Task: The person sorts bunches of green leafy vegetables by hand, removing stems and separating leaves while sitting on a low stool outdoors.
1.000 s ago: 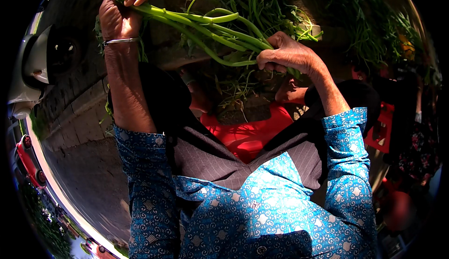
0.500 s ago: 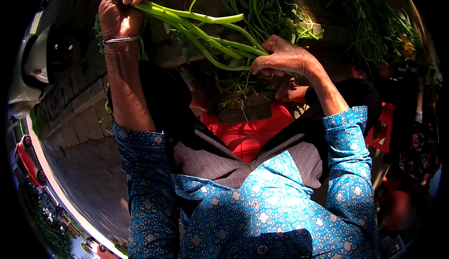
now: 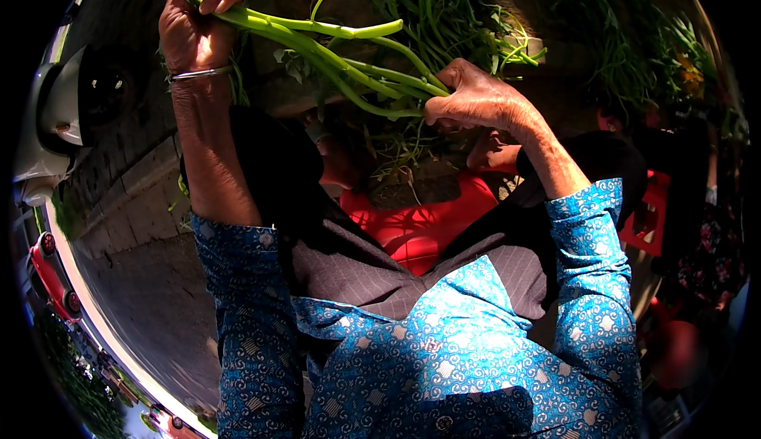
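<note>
Head view: left hand point(image 3: 198, 30) grips stems point(image 3: 321, 53), top edge.

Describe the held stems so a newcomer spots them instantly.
Start at the blue patterned shirt, then go up the picture. The green stems stretch between the left hand and right hand. Unlike the loose greens beyond, they're bunched and held in both hands.

From where I'm standing there's decent room over the lap point(image 3: 349, 268) between the forearms point(image 3: 208, 153), but those stems point(image 3: 333, 30) block the far side, greens point(image 3: 436, 15) piled beyond.
</note>
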A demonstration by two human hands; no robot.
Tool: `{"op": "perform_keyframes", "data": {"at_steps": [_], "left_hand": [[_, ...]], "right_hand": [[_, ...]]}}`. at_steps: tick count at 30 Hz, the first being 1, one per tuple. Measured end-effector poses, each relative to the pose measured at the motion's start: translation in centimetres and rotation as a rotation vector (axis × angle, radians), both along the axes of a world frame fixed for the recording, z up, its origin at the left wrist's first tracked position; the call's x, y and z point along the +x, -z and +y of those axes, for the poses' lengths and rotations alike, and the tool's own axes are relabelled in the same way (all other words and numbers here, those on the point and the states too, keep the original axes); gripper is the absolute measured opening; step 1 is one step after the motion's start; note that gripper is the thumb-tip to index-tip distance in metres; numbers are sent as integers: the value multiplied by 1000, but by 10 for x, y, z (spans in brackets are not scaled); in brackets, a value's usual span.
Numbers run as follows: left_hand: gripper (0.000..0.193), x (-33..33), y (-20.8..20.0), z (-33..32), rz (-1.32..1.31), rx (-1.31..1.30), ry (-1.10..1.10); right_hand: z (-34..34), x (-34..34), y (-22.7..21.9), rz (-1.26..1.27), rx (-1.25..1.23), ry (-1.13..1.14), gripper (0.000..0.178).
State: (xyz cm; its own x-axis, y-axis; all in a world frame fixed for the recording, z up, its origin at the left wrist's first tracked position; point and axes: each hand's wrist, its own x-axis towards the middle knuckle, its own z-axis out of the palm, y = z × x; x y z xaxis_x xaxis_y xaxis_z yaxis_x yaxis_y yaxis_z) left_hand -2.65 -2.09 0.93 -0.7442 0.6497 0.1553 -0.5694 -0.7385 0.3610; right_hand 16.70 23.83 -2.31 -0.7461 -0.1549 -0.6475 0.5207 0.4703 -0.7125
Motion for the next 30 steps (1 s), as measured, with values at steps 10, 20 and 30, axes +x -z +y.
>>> {"op": "perform_keyframes", "data": {"at_steps": [10,20,30], "left_hand": [[9,-3,1,-26,-124,48,-149],[8,-6,9,-24,-195,38,-124],[14,-12,17,-41,-231,-2,-184]], "right_hand": [[14,-2,1,335,-185,403,22],[14,-4,11,422,-330,706,19],[37,-1,7,471,-464,790,20]]}}
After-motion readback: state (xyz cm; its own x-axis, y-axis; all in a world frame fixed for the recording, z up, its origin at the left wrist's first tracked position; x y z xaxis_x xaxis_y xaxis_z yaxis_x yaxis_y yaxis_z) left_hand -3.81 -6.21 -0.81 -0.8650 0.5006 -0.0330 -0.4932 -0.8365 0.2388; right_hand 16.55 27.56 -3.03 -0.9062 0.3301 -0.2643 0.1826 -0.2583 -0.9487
